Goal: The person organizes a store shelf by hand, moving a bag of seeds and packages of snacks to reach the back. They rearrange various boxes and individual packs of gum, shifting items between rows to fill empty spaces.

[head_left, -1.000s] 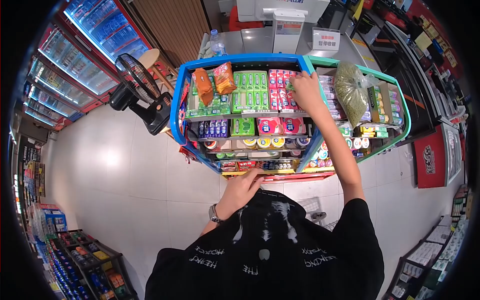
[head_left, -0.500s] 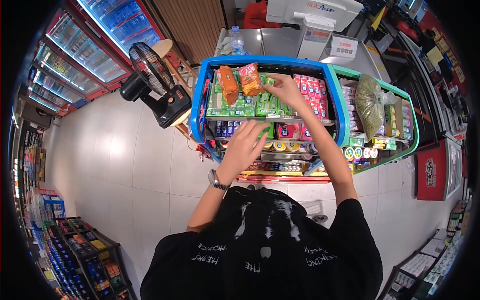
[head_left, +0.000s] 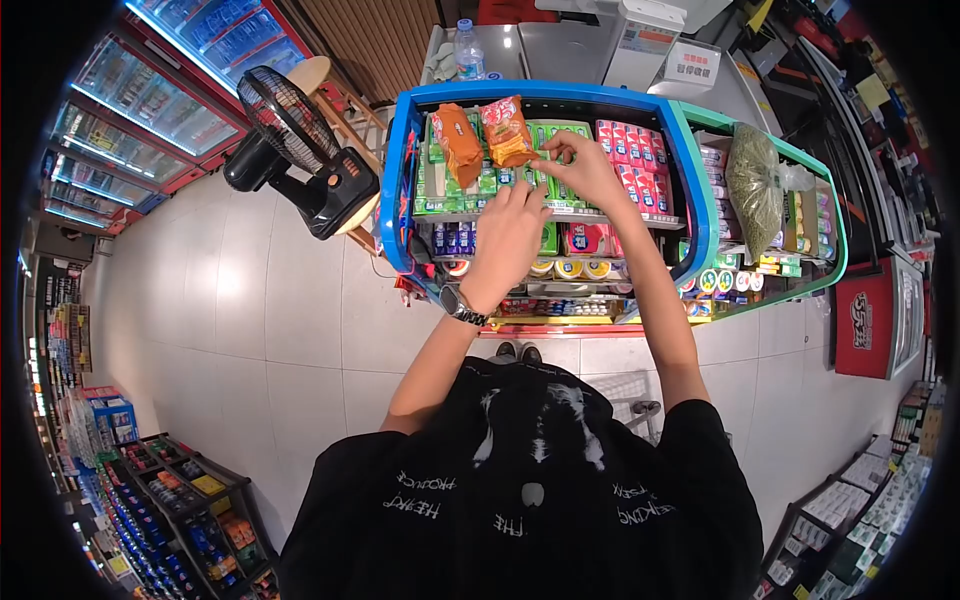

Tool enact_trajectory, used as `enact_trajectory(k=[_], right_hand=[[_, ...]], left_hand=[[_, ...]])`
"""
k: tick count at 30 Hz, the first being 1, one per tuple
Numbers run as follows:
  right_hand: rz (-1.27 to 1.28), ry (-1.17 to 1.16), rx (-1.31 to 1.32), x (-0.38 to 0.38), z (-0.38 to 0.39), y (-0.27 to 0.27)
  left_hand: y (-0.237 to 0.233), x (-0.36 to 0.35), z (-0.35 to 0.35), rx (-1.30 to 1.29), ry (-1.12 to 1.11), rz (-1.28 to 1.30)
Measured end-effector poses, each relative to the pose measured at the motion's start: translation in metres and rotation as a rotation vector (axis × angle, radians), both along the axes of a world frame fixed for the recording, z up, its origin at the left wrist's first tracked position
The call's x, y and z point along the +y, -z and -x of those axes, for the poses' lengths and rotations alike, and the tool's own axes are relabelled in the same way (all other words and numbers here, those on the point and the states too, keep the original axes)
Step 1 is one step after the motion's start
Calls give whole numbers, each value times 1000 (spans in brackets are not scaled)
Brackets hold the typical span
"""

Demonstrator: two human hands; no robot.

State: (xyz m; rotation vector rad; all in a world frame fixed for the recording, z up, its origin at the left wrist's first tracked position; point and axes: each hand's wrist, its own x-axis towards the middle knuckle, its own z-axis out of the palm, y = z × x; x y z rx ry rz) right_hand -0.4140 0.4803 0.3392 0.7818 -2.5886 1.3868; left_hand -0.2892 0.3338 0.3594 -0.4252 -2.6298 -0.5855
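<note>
My left hand (head_left: 512, 235) lies over the front of the top tray, fingers stretched out with their tips at the green gum packs (head_left: 487, 180). Just to its right, my right hand (head_left: 590, 172) has its thumb and forefinger close together above the same packs, near the lower corner of an orange snack bag (head_left: 506, 130). What those fingers hold, if anything, is too small to make out. A second orange snack bag (head_left: 457, 145) leans beside the first, both on top of the gum. Pink gum packs (head_left: 632, 145) fill the tray's right side.
A blue-framed display rack (head_left: 540, 92) surrounds the trays, with a green-framed rack (head_left: 838, 240) adjoining it. A clear bag of green grains (head_left: 752, 190) rests on the latter. A black fan (head_left: 300, 150) stands at left; a water bottle (head_left: 468, 50) is on the counter behind.
My left hand has moved up and right, from before the lower shelf to the green gum packs. My right hand stays by the orange bag's corner. The view has shifted slightly.
</note>
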Motion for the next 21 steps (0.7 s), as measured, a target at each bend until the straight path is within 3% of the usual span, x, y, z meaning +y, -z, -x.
enact_trajectory(k=[5,11,17,21], right_hand=[[-109,83,12,3,-2,-6],[191,25,-52,6,9,10],[29,-37,-159,7,0,4],[-61,-3,43,5,-2,2]], left_hand=[[-2,2,1,-22,18,-152],[-7,-3,-12,-106,41,-424],[-16,-39,-88,-67,-54,-621],[13,-59,-118,-155,-158,-708]])
